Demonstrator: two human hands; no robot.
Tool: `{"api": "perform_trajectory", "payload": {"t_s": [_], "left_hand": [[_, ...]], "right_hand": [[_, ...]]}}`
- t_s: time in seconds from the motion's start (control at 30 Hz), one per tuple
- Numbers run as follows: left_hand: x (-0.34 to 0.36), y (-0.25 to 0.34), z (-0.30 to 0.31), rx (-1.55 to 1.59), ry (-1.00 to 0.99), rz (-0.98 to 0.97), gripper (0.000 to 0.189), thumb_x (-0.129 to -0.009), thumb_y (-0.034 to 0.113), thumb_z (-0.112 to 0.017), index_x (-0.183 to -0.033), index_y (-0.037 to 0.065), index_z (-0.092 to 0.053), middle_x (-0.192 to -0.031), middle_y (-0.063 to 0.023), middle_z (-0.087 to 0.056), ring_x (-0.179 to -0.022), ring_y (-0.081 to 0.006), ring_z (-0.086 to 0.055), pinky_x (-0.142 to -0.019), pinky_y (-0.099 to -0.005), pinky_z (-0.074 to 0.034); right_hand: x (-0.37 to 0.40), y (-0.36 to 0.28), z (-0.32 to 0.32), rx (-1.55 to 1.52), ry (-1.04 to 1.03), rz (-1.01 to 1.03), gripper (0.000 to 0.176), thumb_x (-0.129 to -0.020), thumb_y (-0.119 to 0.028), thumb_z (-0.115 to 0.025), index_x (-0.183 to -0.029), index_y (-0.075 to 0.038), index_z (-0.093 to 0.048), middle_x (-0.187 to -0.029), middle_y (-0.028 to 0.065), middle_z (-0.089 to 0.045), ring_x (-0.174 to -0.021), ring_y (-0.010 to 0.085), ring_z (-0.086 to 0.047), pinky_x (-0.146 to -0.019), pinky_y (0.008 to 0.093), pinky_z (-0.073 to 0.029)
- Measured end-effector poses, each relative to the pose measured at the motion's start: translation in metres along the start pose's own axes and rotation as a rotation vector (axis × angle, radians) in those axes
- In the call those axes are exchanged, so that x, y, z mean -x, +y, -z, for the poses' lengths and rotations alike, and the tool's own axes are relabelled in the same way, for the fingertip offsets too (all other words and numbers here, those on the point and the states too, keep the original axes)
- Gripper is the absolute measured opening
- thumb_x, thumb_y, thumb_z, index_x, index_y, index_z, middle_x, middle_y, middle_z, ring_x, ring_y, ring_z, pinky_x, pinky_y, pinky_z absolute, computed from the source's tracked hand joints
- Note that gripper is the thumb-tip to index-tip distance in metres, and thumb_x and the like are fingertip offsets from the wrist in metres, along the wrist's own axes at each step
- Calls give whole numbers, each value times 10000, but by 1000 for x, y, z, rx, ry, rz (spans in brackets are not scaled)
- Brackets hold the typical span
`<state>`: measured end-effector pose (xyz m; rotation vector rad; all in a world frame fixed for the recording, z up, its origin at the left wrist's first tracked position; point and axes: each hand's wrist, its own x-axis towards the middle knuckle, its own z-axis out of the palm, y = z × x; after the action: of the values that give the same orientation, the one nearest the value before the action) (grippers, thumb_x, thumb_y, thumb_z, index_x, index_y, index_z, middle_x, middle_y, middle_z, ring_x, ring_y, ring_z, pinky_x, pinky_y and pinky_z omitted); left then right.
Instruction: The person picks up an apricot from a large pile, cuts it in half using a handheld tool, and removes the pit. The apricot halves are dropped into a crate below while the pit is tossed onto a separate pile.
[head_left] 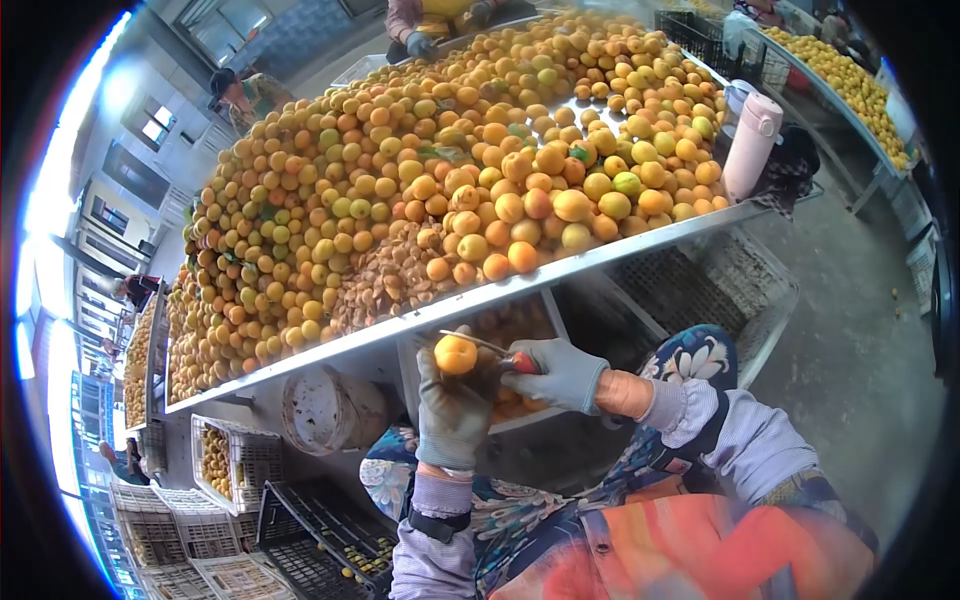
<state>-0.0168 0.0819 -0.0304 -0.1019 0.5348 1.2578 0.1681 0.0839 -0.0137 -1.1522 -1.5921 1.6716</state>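
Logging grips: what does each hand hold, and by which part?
Left hand: a fruit, by its lower side. Right hand: a thin tool, by its red handle.

Smooth apricot (456, 356), matt cloth gloves (560, 376), metal table rim (600, 258) (faintly shiny)

Left fingers (429, 368) upward, right fingers (532, 384) curled

White light (40, 235) glares at left—windows (156, 126) in a pale wall (192, 88)—with grey floor (850, 290) at right.
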Motion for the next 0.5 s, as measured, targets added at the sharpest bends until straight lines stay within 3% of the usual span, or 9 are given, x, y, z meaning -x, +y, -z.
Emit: {"api": "perform_trajectory", "payload": {"t_s": [0.07,0.1,0.13,0.2,0.3,0.43,0.5], "left_hand": [[6,-9,9,-287,-37,-93,595,-916,559,-457,-1214,50,-534,-977,-105,-631,-903,-230,-598,-879,-403,-472],[10,-1,21,313,-145,214,381,-946,331,-449,-1232,86,-503,-1192,-82,-550,-1129,-212,-516,-1059,-437,-332],[16,-4,19,321,-144,217,381,-946,331,-449,-1232,86,-503,-1192,-82,-550,-1129,-212,-516,-1059,-437,-332],[28,-11,13,-342,-293,3,454,-984,399,-396,-1240,35,-484,-1204,-129,-538,-1103,-217,-543,-963,-379,-453],[38,-23,3,-481,-156,-105,503,-992,434,-369,-1234,4,-467,-1204,-160,-532,-1036,-223,-584,-863,-333,-523],[44,-30,2,-373,-110,-63,437,-993,366,-407,-1235,4,-449,-1188,-154,-543,-1023,-238,-600,-870,-342,-527],[48,-35,-1,-515,-159,-138,590,-948,534,-405,-1273,50,-489,-1172,-125,-573,-1067,-251,-565,-993,-413,-422]], "right_hand": [[8,5,-4,94,23,34,234,-856,-261,-610,-847,-33,-559,-667,88,-568,-616,188,-551,-603,333,-446],[11,7,-6,179,39,78,241,-846,-266,-609,-856,-29,-570,-685,114,-591,-625,242,-579,-616,360,-454],[15,7,-8,185,38,71,241,-846,-266,-609,-856,-29,-570,-685,114,-591,-625,242,-579,-616,360,-454],[21,6,-10,273,36,35,237,-820,-262,-609,-871,-32,-588,-762,165,-626,-681,326,-606,-651,397,-460],[29,8,-13,289,40,29,234,-810,-261,-605,-864,-34,-590,-813,193,-631,-753,384,-606,-690,433,-461],[33,13,-15,383,86,57,231,-814,-260,-602,-866,-35,-586,-818,207,-626,-790,400,-603,-700,445,-462],[34,16,-17,444,111,52,235,-832,-267,-594,-871,-35,-581,-829,217,-622,-811,414,-593,-703,451,-464]]}}
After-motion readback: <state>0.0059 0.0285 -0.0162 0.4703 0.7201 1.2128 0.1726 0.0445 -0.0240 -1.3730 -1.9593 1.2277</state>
